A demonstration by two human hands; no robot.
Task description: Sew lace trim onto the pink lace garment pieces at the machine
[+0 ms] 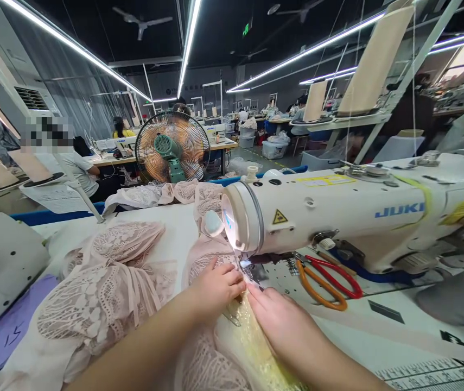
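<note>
Pink lace (209, 263) and yellow strip (253, 321) stretch toward the tabletop's (180, 227) near edge

The pink lace is pale, soft and creased, with openwork patterning and plainer sheer patches. It lies well in from the tabletop's left and right edges, its nearer part loosely folded. The yellow strip is narrow, glossy and speckled, slanting toward the near edge along the lace's right side. Whether the two are joined is unclear.

Openwork lace cloth (201, 263), glossy sewing machine (292, 209)
</note>
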